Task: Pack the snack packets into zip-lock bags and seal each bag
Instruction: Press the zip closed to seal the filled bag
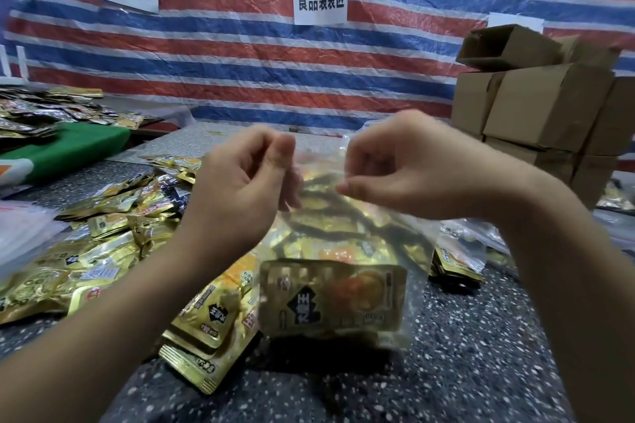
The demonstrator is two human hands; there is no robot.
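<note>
- Dozens of loose gold snack packets (103, 233) lie heaped on our left across the speckled table (481, 336), with a further pile (41, 110) farther back beside a green mat (79, 148); we judge that most of the packing is left to do.
- Our left hand (240, 182) is raised with its fingers curled, thumb and fingertips pinching the left end of the bag's top edge.
- Between our hands hangs the clear zip-lock bag (405, 244), held upright over the table and already holding a good many packets; one packet (333, 302) sits flat against its near bottom. We read this bag as filled and at the sealing step, though we cannot tell whether any of the zip strip is pressed closed.
- Our right hand (405, 175) is likewise curled, pinching the right part of the top edge with thumb and forefinger.
- Under and just right of the bag we see what looks like another clear bag with packets inside (457, 264), lying on the table; whether it is sealed we cannot tell.
- Farthest right, brown cardboard boxes (536, 106) stand stacked against the striped tarpaulin (275, 62).
</note>
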